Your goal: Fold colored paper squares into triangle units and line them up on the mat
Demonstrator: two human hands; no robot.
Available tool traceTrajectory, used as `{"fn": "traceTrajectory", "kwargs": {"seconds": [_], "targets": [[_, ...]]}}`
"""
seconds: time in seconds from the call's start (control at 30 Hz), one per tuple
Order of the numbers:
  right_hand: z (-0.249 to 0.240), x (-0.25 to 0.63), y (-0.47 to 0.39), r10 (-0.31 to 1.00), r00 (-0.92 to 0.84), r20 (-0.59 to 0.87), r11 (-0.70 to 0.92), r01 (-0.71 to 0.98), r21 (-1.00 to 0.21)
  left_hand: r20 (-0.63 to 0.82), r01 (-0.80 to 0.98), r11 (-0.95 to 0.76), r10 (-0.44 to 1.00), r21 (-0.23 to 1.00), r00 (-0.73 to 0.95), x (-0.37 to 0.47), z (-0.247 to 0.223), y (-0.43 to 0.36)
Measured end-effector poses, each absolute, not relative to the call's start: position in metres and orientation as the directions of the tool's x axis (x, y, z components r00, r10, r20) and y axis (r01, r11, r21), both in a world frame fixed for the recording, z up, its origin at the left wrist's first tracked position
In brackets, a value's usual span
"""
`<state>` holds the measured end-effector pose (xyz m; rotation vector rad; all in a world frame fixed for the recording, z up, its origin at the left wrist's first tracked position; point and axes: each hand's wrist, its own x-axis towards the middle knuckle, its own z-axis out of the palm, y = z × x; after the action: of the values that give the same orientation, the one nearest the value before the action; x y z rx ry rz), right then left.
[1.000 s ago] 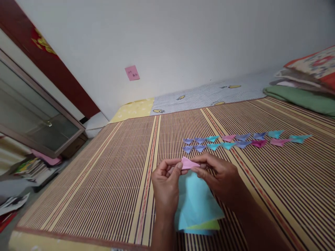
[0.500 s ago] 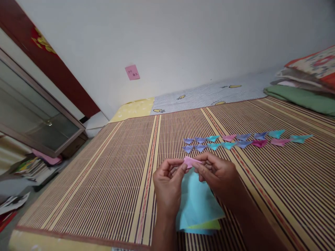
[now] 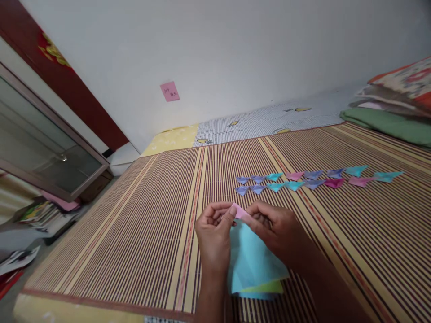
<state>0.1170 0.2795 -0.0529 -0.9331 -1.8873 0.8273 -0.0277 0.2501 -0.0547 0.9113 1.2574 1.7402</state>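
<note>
One pink paper (image 3: pixel 240 212) slanted crosswise by the blue sheet (image 3: pixel 254 260)'s far end, its ends pinched by left hand (image 3: pixel 213 233) and right hand (image 3: pixel 281 231).

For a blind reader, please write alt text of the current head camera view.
Left hand and right hand hold a folded pink paper by blue and green sheets on a striped mat. Beyond lie two rows of small folded papers, purple, turquoise and pink.
</note>
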Motion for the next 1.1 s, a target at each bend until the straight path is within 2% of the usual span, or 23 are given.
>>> {"fn": "traceTrajectory", "kwargs": {"seconds": [0.1,0.23,0.37,0.5,0.67,0.87,0.97,1.1], "targets": [[-0.055,0.118,0.281,0.822,-0.424,0.381,0.520,0.283,-0.806,0.084,-0.228,-0.195,0.904,0.954,-0.420,-0.033,-0.058,0.252],[-0.055,0.115,0.278,0.802,-0.409,0.436,0.572,0.311,-0.759,0.078,-0.289,-0.200,0.920,0.936,-0.384,-0.035,-0.057,0.252],[-0.052,0.111,0.276,0.840,-0.353,0.412,0.505,0.230,-0.832,0.077,-0.311,-0.199,0.929,0.929,-0.363,-0.032,-0.056,0.250],[-0.052,0.110,0.278,0.871,-0.354,0.340,0.409,0.141,-0.902,0.094,-0.269,-0.205,0.923,0.941,-0.374,-0.028,-0.053,0.249],[-0.054,0.111,0.279,0.877,-0.329,0.349,0.425,0.197,-0.884,0.108,-0.214,-0.203,0.917,0.955,-0.384,-0.027,-0.050,0.249],[-0.056,0.108,0.279,0.867,-0.370,0.334,0.413,0.159,-0.897,0.133,-0.211,-0.217,0.927,0.953,-0.351,-0.031,-0.049,0.248],[-0.059,0.107,0.282,0.906,-0.296,0.304,0.360,0.159,-0.919,0.130,-0.174,-0.187,0.946,0.967,-0.296,-0.032,-0.047,0.247],[-0.062,0.106,0.284,0.932,-0.262,0.249,0.256,-0.008,-0.967,0.169,-0.095,-0.196,0.957,0.976,-0.234,-0.029,-0.047,0.245]]}}
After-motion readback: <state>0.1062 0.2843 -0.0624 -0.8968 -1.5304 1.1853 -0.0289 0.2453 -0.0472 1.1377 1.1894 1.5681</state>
